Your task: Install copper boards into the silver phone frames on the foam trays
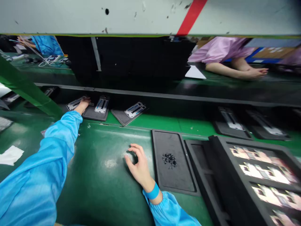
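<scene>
My left hand [82, 105], in a blue sleeve, reaches far forward to the conveyor and rests on a phone frame [74, 103] lying on a grey pad; its fingers are mostly hidden. Beside it lie two more phone frames [102, 105] [134, 109] on grey pads [124, 117]. My right hand [137, 165] rests on the green mat [101, 169] close to me. Its fingers are curled and pinch something small that I cannot make out. To its right lies a grey tray [175, 175] with a small heap of dark bits [169, 159].
A black compartment tray [237, 179] with several shiny parts stands at the right. More phone frames [231, 121] ride the dark belt further right. A green bar [25, 89] slants at the left. Another person's arm in pink [235, 70] rests across the line.
</scene>
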The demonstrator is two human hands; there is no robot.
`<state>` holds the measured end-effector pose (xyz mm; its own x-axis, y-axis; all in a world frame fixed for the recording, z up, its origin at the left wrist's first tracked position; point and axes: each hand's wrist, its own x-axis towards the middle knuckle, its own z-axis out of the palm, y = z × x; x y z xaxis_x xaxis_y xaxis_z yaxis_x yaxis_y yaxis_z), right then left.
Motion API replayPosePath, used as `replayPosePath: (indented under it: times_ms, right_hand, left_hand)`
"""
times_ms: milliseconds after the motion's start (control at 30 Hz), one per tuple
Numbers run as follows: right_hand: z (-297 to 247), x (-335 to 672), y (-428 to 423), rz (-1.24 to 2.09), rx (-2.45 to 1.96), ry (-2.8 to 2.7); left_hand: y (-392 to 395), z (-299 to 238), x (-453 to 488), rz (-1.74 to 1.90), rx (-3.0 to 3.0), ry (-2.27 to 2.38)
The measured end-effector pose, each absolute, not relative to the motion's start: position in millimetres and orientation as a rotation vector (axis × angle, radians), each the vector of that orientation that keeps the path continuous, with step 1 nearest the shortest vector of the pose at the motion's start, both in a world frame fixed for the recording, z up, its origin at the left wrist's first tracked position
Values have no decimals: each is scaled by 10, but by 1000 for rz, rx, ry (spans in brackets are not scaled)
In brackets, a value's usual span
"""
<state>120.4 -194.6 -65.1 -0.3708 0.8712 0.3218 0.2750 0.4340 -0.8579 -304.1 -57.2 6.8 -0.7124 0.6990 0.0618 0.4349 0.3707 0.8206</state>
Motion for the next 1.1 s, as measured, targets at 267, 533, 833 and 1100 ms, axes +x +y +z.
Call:
replayPosePath:
  times_ms: [267, 533, 833, 1100]
  right_hand:
    - [-440, 1206, -1914, 872, -975, -1836]
    - [84, 1877, -1452, 755, -1128, -1826]
    - [-128, 2711, -1207, 673, -1457, -2049]
    - [-121, 2447, -1304, 562, -1629, -2303]
  left_hand:
    - [-165, -162, -2473, 721, 1656, 2324]
    - [-11, -173, -1618, 635, 1753, 2130]
    - [-1028, 363, -1336, 1112, 1474, 1759]
    - [-2898, 197, -864, 1111, 697, 1797]
